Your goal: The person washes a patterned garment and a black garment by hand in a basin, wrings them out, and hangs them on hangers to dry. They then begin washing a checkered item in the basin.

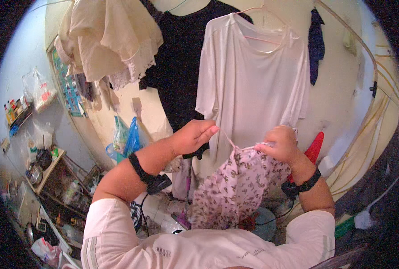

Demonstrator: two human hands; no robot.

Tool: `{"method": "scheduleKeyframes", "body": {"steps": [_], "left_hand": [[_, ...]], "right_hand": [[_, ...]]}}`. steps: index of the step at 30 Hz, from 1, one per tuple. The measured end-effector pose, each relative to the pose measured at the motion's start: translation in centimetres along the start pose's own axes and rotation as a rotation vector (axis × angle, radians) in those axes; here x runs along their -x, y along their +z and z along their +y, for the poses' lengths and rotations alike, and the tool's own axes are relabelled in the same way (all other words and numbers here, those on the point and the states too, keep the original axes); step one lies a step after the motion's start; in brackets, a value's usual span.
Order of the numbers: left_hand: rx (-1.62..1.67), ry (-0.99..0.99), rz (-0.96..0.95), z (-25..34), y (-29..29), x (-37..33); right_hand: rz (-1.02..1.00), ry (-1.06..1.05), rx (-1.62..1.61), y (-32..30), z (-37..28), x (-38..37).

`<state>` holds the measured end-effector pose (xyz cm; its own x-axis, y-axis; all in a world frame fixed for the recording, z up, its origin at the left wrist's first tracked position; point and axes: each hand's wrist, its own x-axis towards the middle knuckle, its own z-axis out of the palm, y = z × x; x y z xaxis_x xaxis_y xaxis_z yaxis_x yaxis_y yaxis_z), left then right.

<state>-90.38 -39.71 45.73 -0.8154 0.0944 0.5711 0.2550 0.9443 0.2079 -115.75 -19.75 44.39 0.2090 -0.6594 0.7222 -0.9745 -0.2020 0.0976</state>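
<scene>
I have the pale pink garment (237,190) with the small dark print up in front of my chest, and its top edge is what I am dealing with. My left hand (195,136) pinches the end of a thin pink strand (227,137) between thumb and fingers; whether it is a strap or a cord I cannot tell. My right hand (281,143) is closed around the gathered top of the garment, near its right corner, so the strand slants between my left fingertips and the cloth. The rest of the fabric drops below my hands, in front of the wall and the lower part of the white shirt (253,85), with the blue basin (267,226) down on the floor beside its lower end.

I judge this step to be sorting out the top edge: finding the strand and drawing it clear of the bunched cloth. The next move, as I see it, calls for keeping the right grip firm while the left draws the strand gently outward, so the edge evens out and no fold stays trapped. The cloth looks thin and limp, so too hard a tug could twist it or slide it from my right fingers.
</scene>
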Motion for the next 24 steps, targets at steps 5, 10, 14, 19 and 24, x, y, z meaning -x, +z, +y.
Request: {"method": "scheduleKeyframes", "body": {"steps": [5, 10, 14, 19, 24], "left_hand": [[0.445, -0.190, 0.380, -1.2, 1.7, 1.0], [0.498, -0.420, 0.498, -2.7, 1.3, 7.1], [0.487, -0.621, 0.476, -3.8, 1.8, 13.7], [0.426, -0.760, 0.479, -4.4, 2.8, 19.8], [0.487, -0.857, 0.533, -2.8, 1.5, 21.9]], "right_hand": [[0.057, 0.439, 0.040, -1.8, 1.9, -1.4], [0.296, 0.767, 0.258, -6.2, 6.3, -4.2], [0.381, 0.865, 0.372, -8.9, 10.7, -6.9], [0.373, 0.938, 0.406, -9.3, 13.5, -10.9], [0.289, 0.954, 0.444, -8.9, 13.4, -12.0]]}}
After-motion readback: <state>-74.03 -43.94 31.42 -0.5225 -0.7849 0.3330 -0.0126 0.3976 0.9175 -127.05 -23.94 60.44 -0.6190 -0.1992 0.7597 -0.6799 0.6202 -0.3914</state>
